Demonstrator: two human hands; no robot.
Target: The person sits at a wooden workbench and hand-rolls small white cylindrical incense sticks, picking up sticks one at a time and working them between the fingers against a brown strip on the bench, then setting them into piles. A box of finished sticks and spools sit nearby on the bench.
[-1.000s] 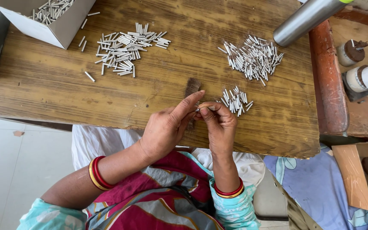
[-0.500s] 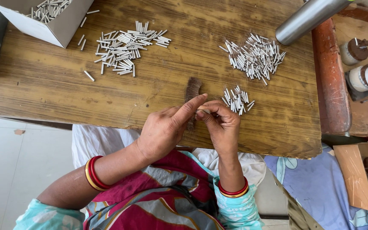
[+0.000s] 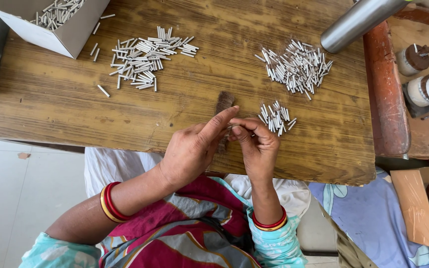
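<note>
Both hands, left hand (image 3: pixel 189 151) and right hand (image 3: pixel 256 144), fingertips pinched together; small pile of white sticks (image 3: pixel 275 118) just beyond.

Whatever the left hand (image 3: pixel 189 154) and right hand (image 3: pixel 255 144) pinch is too small to tell

Silver-white pins (image 3: pixel 299 67), brown wooden table (image 3: pixel 50 104)

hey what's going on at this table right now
A person sits at a wooden table, both hands together at its near edge. The left hand and right hand pinch something small between the fingertips, too small to identify. Beside them lies a small pile of short white sticks; larger piles and a cardboard box sit farther back.
</note>
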